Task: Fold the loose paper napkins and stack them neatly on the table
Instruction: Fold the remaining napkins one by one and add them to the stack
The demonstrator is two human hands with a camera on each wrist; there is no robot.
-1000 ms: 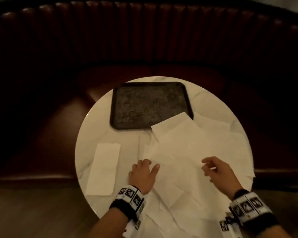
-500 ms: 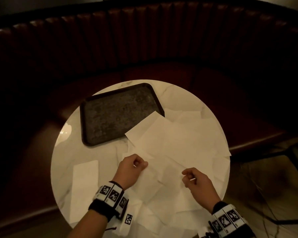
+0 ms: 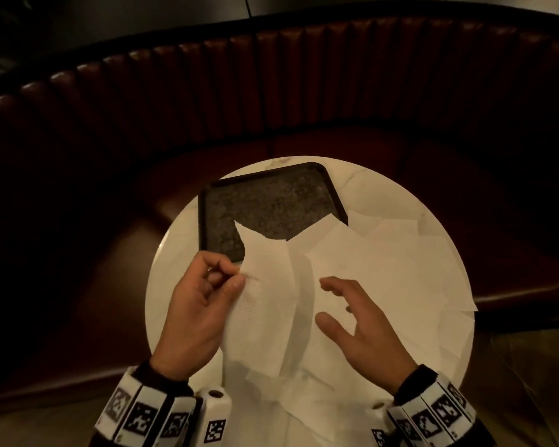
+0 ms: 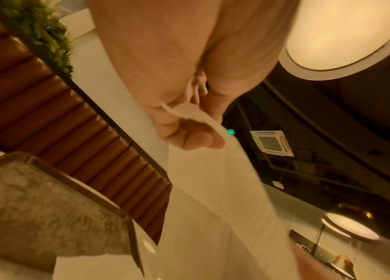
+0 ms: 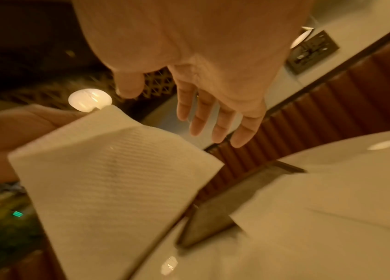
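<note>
The left hand [image 3: 197,309] holds one paper napkin [image 3: 268,304] above the round white counter [image 3: 175,285]. Its grip is a pinch: thumb and forefinger press together on the napkin's left edge, the other fingers curled behind. The left wrist view confirms the pinch, with the paper's corner caught between the fingertips [image 4: 198,141] and the sheet hanging below. The napkin hangs loosely with a vertical crease down its middle, its upper corner overlapping the near edge of the dark tray [image 3: 271,201].

The right hand [image 3: 363,330] hovers just right of the held napkin, its grip spread, fingers extended and apart, holding nothing. In the right wrist view the fingers [image 5: 215,121] point past the napkin's upper edge; whether they touch it cannot be told.

Loose napkins [image 3: 400,269] lie overlapping across the right half of the counter, one corner resting on the tray's right end. More sheets lie at the near edge, between the wrists. A ribbed brown bench seat [image 3: 271,85] curves behind the counter.
</note>
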